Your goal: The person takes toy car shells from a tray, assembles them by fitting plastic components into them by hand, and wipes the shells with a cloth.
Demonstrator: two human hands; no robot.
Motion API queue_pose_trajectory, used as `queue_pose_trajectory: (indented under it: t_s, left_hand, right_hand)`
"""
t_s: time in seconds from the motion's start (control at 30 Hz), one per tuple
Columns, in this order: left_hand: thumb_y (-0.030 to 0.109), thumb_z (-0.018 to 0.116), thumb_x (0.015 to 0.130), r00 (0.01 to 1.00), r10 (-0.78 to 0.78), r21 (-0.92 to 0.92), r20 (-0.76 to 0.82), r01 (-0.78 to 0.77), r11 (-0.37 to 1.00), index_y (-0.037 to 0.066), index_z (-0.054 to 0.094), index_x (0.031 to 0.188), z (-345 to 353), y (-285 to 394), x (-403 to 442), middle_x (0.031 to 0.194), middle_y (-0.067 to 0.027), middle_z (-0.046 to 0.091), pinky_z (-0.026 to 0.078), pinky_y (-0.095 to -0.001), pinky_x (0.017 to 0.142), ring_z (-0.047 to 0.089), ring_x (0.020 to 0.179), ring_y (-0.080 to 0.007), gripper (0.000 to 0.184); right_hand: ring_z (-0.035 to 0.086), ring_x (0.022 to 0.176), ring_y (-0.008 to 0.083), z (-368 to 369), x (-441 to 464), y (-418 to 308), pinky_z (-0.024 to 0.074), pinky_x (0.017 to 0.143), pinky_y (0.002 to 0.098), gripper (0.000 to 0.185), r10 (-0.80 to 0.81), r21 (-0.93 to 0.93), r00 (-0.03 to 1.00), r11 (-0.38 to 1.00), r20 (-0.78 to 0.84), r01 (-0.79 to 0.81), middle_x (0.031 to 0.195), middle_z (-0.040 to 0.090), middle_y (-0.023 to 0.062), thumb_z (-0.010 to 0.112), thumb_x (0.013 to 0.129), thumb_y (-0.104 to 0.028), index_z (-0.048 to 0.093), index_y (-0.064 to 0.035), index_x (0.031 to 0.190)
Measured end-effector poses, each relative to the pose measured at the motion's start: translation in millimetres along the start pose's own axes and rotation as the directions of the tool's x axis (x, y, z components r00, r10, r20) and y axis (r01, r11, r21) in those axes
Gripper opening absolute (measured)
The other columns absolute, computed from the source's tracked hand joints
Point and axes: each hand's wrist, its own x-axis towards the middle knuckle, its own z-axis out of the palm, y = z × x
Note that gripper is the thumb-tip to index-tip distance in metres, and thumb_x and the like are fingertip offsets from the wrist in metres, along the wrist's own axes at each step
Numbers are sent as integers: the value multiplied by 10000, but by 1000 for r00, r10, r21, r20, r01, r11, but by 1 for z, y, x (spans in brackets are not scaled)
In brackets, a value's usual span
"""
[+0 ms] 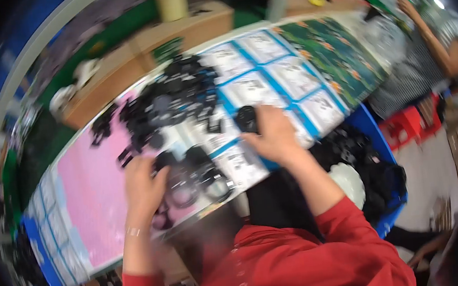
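My right hand [273,132] has its thumb and fingers round a small round black part [246,120], above the white sheets with blue borders [248,90]. Farther left, my left hand [145,186] is bent at the table's near edge, beside blurred black and clear round parts [180,186]. Whether it grips one of them is not clear. Another dark part with a clear end [209,176] lies just right of these. Beyond both hands spreads a heap of black parts [171,99], partly over the pink sheet [92,196].
A blue bin [380,138] with black parts and a white scalloped object [348,185] stands at my right. A green patterned sheet [337,53] covers the table's far right, where another person's arm [432,43] shows. Wooden boxes [105,83] stand behind the table.
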Motion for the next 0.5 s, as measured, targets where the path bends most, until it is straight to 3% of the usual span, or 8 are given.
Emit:
queue_pose_trajectory:
  t_s: [0.03, 0.07, 0.1, 0.13, 0.17, 0.23, 0.27, 0.5]
  left_hand:
    - [216, 715, 742, 983, 107, 66, -146, -98, 993, -11, 571, 1025, 9, -7, -10, 1061, -220, 554, 415, -436, 874, 508, 1022, -388, 391]
    - [221, 715, 748, 962, 171, 176, -215, -134, 975, -12, 550, 1104, 13, -14, -19, 1087, -237, 537, 406, -454, 887, 496, 1037, -396, 457]
    - [235, 712, 755, 961, 159, 203, -226, -114, 973, -2, 536, 1151, 9, -12, -27, 1071, -222, 533, 401, -467, 878, 495, 1038, -385, 494]
    - [255, 704, 770, 988, 38, 157, -149, -14, 988, 8, 518, 1198, 2, -5, -34, 1053, -210, 522, 405, -448, 872, 491, 1040, -373, 528]
    - [261, 697, 781, 989, 17, 129, -145, 1, 992, 14, 501, 1228, 1, -6, -41, 1035, -205, 515, 411, -440, 855, 495, 1021, -373, 547]
    - [253, 683, 801, 990, -101, 68, -101, 108, 992, 22, 462, 1287, 6, -12, -54, 1063, -209, 515, 421, -420, 857, 506, 1021, -370, 582]
    - [240, 676, 809, 979, -193, 41, -59, 196, 980, 23, 439, 1317, 8, -16, -58, 1108, -217, 523, 424, -409, 876, 514, 1041, -368, 601]
    - [248, 619, 861, 979, -202, -116, -13, 199, 973, 9, 381, 1365, 18, -30, -62, 1312, -215, 487, 394, -358, 977, 517, 1157, -310, 606]
  right_hand:
    - [532, 948, 378, 11, -1, 2, 428, 818, 480, 521, -91, 14, 981, 995, -169, 95, 991, 561, 210, 745, 627, -263, 536, 10, 1018]
    - [518, 953, 378, 4, 1, -9, 414, 823, 497, 462, -70, 6, 987, 997, -146, 72, 989, 558, 211, 746, 598, -223, 550, -4, 954]
    - [517, 904, 373, 18, 2, -3, 416, 759, 470, 458, -158, 16, 962, 986, -221, 166, 953, 549, 190, 711, 553, -186, 574, -22, 959]
    - [519, 880, 359, 43, 5, -2, 417, 745, 461, 301, -108, 11, 962, 993, -249, 115, 916, 538, 177, 667, 579, -149, 582, -19, 837]
    - [533, 859, 341, 38, 6, -10, 427, 717, 450, 156, -248, 47, 910, 959, -333, 278, 882, 546, 165, 616, 650, -127, 601, -33, 773]
    - [558, 836, 294, 40, 13, -32, 444, 698, 406, 60, -229, 134, 961, 959, -156, 250, 800, 556, 123, 570, 700, -123, 603, -77, 681]
    - [567, 823, 281, 47, 12, -39, 453, 696, 384, 72, -287, 87, 937, 947, -199, 308, 791, 562, 114, 568, 702, -120, 601, -65, 671]
    - [569, 828, 272, 72, 8, -50, 468, 716, 372, 110, -292, 96, 952, 949, -89, 300, 840, 589, 120, 563, 707, -118, 627, -50, 648]
